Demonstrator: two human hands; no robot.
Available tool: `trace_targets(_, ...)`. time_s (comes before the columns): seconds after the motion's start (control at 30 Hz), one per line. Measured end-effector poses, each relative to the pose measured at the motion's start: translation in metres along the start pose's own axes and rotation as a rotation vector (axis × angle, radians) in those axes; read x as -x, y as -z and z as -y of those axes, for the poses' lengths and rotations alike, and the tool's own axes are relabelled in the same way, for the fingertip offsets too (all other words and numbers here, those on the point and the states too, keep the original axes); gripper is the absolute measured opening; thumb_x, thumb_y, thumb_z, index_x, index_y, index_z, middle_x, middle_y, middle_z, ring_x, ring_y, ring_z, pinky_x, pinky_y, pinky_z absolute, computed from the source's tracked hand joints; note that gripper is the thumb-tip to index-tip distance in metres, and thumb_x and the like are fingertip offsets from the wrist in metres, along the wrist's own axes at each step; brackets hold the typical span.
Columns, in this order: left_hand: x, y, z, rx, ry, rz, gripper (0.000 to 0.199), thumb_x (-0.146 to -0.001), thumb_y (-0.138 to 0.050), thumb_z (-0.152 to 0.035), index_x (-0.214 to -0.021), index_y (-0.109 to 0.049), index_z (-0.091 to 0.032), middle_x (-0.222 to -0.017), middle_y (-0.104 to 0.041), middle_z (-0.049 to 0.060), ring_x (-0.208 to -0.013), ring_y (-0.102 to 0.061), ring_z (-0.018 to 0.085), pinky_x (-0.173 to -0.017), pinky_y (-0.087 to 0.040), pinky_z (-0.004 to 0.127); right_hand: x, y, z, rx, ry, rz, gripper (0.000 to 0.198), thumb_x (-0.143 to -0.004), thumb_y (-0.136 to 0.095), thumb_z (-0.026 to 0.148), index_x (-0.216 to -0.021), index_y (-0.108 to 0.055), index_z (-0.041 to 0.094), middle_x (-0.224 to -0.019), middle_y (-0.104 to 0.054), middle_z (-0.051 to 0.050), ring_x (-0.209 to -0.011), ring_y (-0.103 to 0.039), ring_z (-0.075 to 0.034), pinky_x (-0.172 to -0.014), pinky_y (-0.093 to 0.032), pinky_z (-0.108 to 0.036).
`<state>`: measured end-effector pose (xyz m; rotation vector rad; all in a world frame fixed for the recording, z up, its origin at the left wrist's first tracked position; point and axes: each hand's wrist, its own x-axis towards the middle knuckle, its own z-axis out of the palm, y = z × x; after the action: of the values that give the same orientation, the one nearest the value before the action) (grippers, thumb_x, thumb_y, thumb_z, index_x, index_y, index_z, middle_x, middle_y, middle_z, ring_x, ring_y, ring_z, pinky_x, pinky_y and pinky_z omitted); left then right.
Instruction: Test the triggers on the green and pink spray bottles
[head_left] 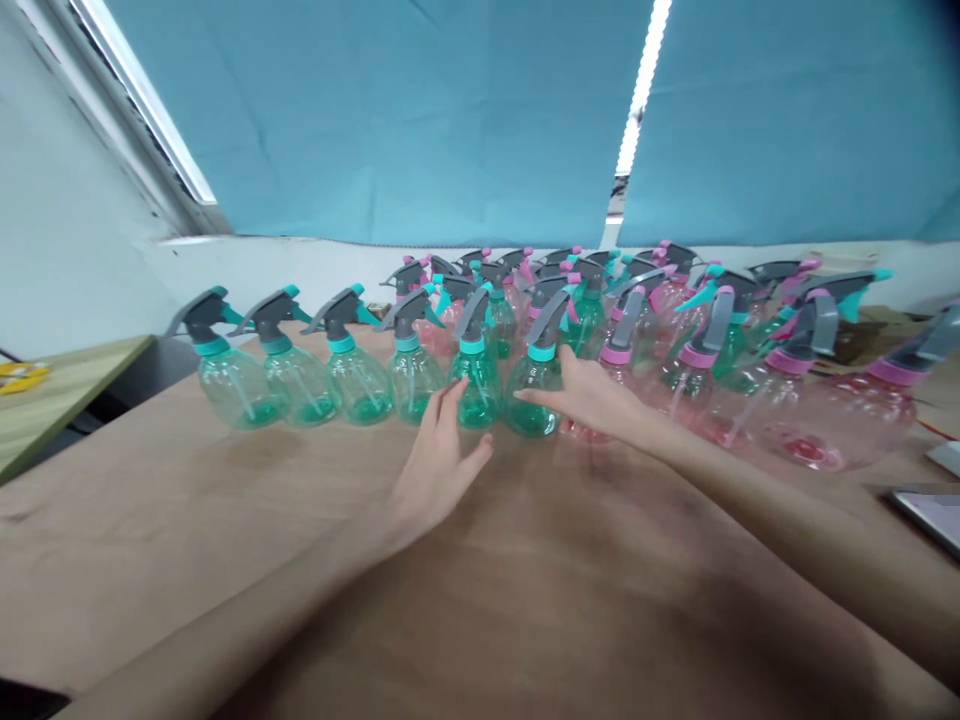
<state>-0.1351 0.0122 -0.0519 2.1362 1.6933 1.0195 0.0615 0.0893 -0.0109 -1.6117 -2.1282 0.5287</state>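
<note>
My left hand (439, 460) is open, thumb apart, its fingertips at the lower left side of a clear green spray bottle (480, 395). To the right of that bottle stands another green spray bottle (531, 405) with a grey trigger head and turquoise collar. My right hand (592, 395) is around this one, thumb across its front and the other fingers at its right side, partly hidden. Both bottles are upright on the wooden table (300, 560). A pink-collared spray bottle (616, 365) is just behind my right hand.
Several green spray bottles (296, 385) line up to the left. Pink spray bottles (817, 430) stand to the right, and more mixed ones (517, 265) crowd behind. A blue curtain (420, 120) hangs at the back. A yellow object (22, 377) lies on a side table (82, 385).
</note>
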Motion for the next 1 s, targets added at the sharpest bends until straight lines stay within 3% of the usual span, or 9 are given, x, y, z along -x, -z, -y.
trace_targets(0.17,0.012,0.003,-0.006,-0.017,0.001,0.028,0.061,-0.092,-0.051,-0.030,-0.147,-0.027,-0.019,-0.147,-0.036,0.016,-0.138,-0.039,0.030,-0.113,-0.036,0.053,0.004,-0.001,-0.004,-0.018,0.017,0.048,0.057,-0.084,-0.061,0.055,-0.119,-0.046,0.011,-0.058,-0.061,-0.001,-0.043,-0.060,-0.022,-0.044,-0.044,-0.032)
trace_targets(0.37,0.023,0.008,-0.016,0.006,-0.020,0.040,0.053,-0.093,-0.053,-0.034,-0.142,-0.035,-0.022,-0.143,-0.043,0.011,-0.133,-0.044,0.025,-0.112,-0.039,0.048,0.023,0.001,-0.008,0.048,0.104,0.033,0.068,-0.084,-0.060,0.057,-0.128,-0.045,0.007,-0.083,-0.068,-0.014,-0.077,-0.068,-0.034,-0.061,-0.049,-0.040)
trace_targets(0.47,0.021,0.009,-0.029,0.098,0.006,0.043,0.059,-0.091,-0.058,-0.042,-0.142,-0.034,-0.025,-0.145,-0.044,0.009,-0.134,-0.043,0.025,-0.113,-0.038,0.049,0.045,0.003,-0.011,0.058,0.173,0.050,0.074,-0.086,-0.058,0.057,-0.139,-0.037,0.010,-0.091,-0.068,-0.014,-0.082,-0.067,-0.034,-0.065,-0.050,-0.042)
trace_targets(0.6,0.012,0.008,-0.059,0.277,0.038,0.120,0.076,-0.082,-0.069,-0.043,-0.145,-0.031,-0.025,-0.153,-0.040,0.009,-0.138,-0.040,0.028,-0.116,-0.034,0.052,0.081,0.005,-0.014,-0.027,0.317,0.106,0.063,-0.090,-0.055,0.044,-0.142,-0.032,0.017,-0.095,-0.069,-0.010,-0.077,-0.068,-0.029,-0.062,-0.050,-0.039)
trace_targets(0.67,0.007,0.006,-0.076,0.369,0.020,0.169,0.077,-0.080,-0.071,-0.040,-0.144,-0.032,-0.024,-0.152,-0.041,0.010,-0.137,-0.042,0.029,-0.114,-0.036,0.052,0.099,0.004,-0.015,-0.030,0.343,0.080,0.050,-0.088,-0.057,0.046,-0.128,-0.045,0.019,-0.096,-0.068,-0.010,-0.075,-0.069,-0.028,-0.058,-0.050,-0.037)
trace_targets(0.83,0.002,-0.001,-0.106,0.483,-0.143,0.157,0.047,-0.088,-0.063,-0.031,-0.130,-0.046,-0.023,-0.132,-0.057,0.008,-0.117,-0.058,0.028,-0.101,-0.048,0.046,0.132,0.003,-0.021,0.010,0.480,-0.058,0.034,-0.090,-0.055,0.054,-0.105,-0.052,0.024,-0.091,-0.069,-0.005,-0.062,-0.067,-0.022,-0.052,-0.051,-0.035)
trace_targets(0.93,0.003,-0.011,-0.114,0.514,-0.150,0.180,0.026,-0.088,-0.058,-0.025,-0.113,-0.052,-0.024,-0.102,-0.064,0.003,-0.090,-0.064,0.023,-0.084,-0.053,0.041,0.140,0.004,-0.029,0.010,0.533,-0.136,0.034,-0.093,-0.049,0.058,-0.102,-0.052,0.026,-0.083,-0.068,-0.004,-0.051,-0.063,-0.021,-0.042,-0.048,-0.034)
trace_targets(1.0,0.002,-0.018,-0.115,0.550,-0.153,0.201,0.017,-0.087,-0.055,-0.020,-0.103,-0.051,-0.025,-0.078,-0.058,-0.003,-0.072,-0.059,0.019,-0.074,-0.052,0.037,0.141,0.005,-0.037,0.017,0.542,-0.159,0.039,-0.094,-0.045,0.061,-0.106,-0.052,0.025,-0.082,-0.068,-0.005,-0.051,-0.063,-0.022,-0.040,-0.048,-0.035)
